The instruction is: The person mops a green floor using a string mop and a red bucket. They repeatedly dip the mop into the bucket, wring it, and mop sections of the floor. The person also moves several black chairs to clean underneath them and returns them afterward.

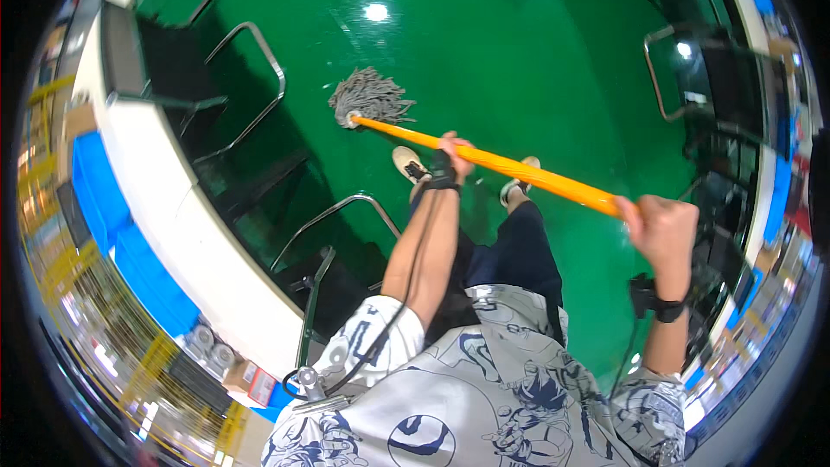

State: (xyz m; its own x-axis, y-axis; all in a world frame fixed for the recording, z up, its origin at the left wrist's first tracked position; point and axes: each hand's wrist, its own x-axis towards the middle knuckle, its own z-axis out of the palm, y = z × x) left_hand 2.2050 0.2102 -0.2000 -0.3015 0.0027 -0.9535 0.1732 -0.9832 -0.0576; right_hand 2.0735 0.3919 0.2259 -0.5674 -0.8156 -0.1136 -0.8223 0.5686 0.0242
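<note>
A string mop with an orange handle slants across the view, its grey yarn head spread on the green floor ahead of my feet. Partway down the handle, my left hand is wrapped round the pole. My right hand grips the top end of the handle in a closed fist, higher and farther right. Black straps with small devices sit on both wrists, and a cable runs along my left forearm.
Black chairs with bent metal frames stand along the left beside a long white table bearing blue bins. More chairs and another table line the right side. The glossy green floor stretches between them.
</note>
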